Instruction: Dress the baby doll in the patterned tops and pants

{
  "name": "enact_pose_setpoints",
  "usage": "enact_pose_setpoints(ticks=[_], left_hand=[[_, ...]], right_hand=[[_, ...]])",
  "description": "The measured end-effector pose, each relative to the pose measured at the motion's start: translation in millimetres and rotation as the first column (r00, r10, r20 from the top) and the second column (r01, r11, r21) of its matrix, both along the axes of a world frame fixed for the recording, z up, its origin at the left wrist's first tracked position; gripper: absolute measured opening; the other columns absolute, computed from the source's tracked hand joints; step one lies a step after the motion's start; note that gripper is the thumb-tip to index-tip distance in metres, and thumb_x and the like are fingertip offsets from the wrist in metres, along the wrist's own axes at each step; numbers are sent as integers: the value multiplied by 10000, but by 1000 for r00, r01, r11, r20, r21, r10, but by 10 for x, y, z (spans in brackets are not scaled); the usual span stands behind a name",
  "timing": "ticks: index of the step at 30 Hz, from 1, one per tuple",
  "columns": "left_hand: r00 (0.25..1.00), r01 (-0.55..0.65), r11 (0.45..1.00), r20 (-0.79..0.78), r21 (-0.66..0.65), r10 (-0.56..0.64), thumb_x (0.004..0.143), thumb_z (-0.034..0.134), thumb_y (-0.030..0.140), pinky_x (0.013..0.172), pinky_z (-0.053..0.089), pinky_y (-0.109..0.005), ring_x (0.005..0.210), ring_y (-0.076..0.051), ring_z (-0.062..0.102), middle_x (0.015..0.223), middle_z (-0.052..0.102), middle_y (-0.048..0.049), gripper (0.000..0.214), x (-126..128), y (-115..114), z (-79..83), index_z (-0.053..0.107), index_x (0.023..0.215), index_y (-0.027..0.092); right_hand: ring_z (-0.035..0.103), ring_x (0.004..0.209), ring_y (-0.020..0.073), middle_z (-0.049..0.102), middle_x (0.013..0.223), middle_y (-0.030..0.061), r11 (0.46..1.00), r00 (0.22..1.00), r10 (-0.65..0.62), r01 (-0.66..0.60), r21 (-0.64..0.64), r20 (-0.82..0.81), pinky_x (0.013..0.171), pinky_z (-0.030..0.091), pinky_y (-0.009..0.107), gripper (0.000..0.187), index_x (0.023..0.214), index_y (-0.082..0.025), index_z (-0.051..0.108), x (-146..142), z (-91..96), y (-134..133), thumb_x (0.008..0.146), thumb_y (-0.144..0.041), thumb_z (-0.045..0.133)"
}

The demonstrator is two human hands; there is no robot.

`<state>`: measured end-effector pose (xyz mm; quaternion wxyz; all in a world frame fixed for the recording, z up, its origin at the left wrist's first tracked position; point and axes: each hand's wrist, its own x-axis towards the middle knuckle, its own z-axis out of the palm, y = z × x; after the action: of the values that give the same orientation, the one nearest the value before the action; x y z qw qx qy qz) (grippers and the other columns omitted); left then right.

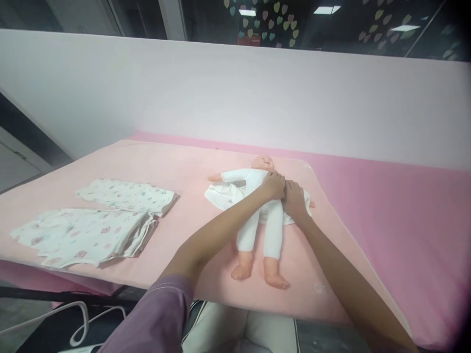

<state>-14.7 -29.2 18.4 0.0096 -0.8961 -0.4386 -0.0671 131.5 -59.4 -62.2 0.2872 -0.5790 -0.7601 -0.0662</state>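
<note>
A baby doll (263,162) lies on its back on the peach cloth, head toward the wall and bare feet toward me. It is dressed in white long-sleeved clothing (274,230) reaching down its legs. Under its torso a white baby garment (221,195) is spread out, showing on both sides. My left hand (274,185) is closed over the doll's chest, gripping its white clothing. Right beside it, my right hand (294,198) has its fingers curled at the doll's side near one arm. What those fingers hold is hidden.
Two stacks of folded printed baby clothes (84,233) (127,196) lie on the left of the peach cloth (191,230). Pink covering (386,211) shows at the right. A white wall panel (235,93) stands behind. A white cable (83,318) hangs at lower left.
</note>
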Motion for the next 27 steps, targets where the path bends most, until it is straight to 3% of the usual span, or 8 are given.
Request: enact_pose_setpoints(ticks=[2, 5, 10, 15, 19, 23, 25, 27], left_hand=[[997, -47, 999, -52, 21, 48, 899, 692, 190, 1134, 423, -471, 1359, -359, 597, 1384, 728, -229, 435, 175, 98, -57, 718, 1326, 113], [995, -94, 993, -37, 77, 97, 909, 666, 164, 1117, 405, -495, 1351, -378, 583, 1345, 736, -240, 397, 236, 159, -131, 737, 1296, 115], [989, -144, 978, 53, 154, 137, 894, 735, 279, 1133, 373, -525, 1299, -401, 576, 1316, 718, -236, 439, 34, 135, -171, 703, 1299, 114], [944, -207, 967, 288, 149, 158, 884, 777, 399, 1131, 396, -530, 1284, -398, 554, 1318, 701, -190, 472, -267, 128, -154, 655, 1280, 172], [864, -246, 964, 472, 95, 174, 878, 787, 387, 1134, 410, -525, 1287, -392, 545, 1303, 706, -147, 401, -452, 154, -142, 639, 1210, 217], [803, -267, 962, 566, 62, 186, 878, 774, 371, 1151, 414, -504, 1260, -374, 558, 1247, 701, -133, 383, -596, 207, -138, 628, 1193, 208], [787, -261, 963, 592, 63, 175, 889, 752, 366, 1149, 426, -491, 1240, -358, 572, 1232, 699, -128, 379, -645, 227, -143, 628, 1208, 203], [794, -224, 972, 591, 67, 142, 883, 746, 347, 1157, 433, -489, 1249, -352, 580, 1247, 703, -119, 383, -662, 228, -152, 637, 1224, 211]], right_hand=[[587, 1189, 381, 675, 1317, 233, 999, 999, -46, 46, 17, 12, 1021, 426, 471, 428, 1331, -131, 622, -5, -22, 3, 915, -185, 536], [581, 1156, 380, 679, 1265, 213, 994, 995, -96, 94, 47, 25, 1038, 411, 485, 445, 1326, -153, 629, 14, -26, -11, 886, -160, 565], [573, 1204, 364, 683, 1243, 186, 988, 989, -146, 145, 55, 12, 1119, 377, 491, 447, 1338, -164, 633, 77, 2, -71, 903, -133, 534], [586, 1155, 372, 703, 1158, 184, 975, 975, -222, 222, 11, 12, 1044, 407, 489, 307, 1211, -166, 663, 176, 74, -130, 955, -141, 494], [588, 1140, 368, 714, 1190, 182, 984, 984, -177, 177, -12, -6, 995, 423, 490, 327, 1204, -181, 668, 279, 122, -145, 957, -133, 460], [614, 1077, 359, 736, 1112, 176, 978, 970, -190, 175, -111, -150, 959, 477, 495, 346, 1174, -191, 711, 371, 81, -97, 890, -145, 519], [635, 1091, 357, 755, 1103, 164, 981, 962, -145, 110, -157, -230, 980, 510, 504, 294, 1121, -193, 734, 413, 78, -70, 876, -195, 572], [668, 1099, 344, 768, 1154, 135, 974, 934, -95, 15, -228, -344, 984, 549, 494, 339, 1200, -199, 734, 477, 133, -69, 889, -298, 643]])
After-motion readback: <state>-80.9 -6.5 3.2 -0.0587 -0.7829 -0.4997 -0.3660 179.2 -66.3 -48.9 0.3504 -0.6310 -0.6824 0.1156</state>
